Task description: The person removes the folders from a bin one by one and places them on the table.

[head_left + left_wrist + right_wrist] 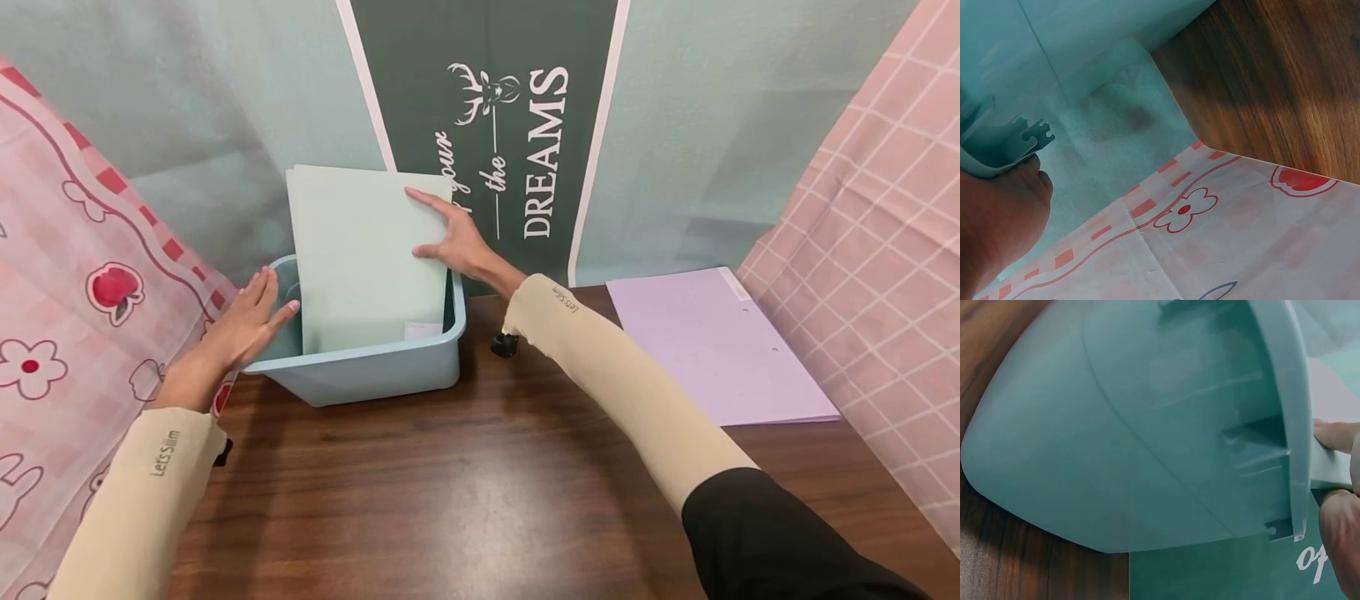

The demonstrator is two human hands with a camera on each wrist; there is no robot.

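A stack of pale green folders [367,258] stands tilted in a light blue plastic bin [375,375], a whitish label low on the front one. My right hand [457,242] grips the stack at its right edge, thumb and index finger on the front face; its other fingers are mostly hidden. In the right wrist view, thumb and fingers [1338,512] show at the folder edge beyond the bin's rim. My left hand [240,325] rests along the bin's left rim, fingers straight and thumb over the inside. The left wrist view shows part of this hand below the rim [1004,169].
Purple folders [712,342] lie flat on the brown wooden table [480,500] at the right. A printed cloth backdrop [675,150] hangs behind the bin. Pink patterned cloth [67,333] borders the left side, pink checked cloth [877,275] the right.
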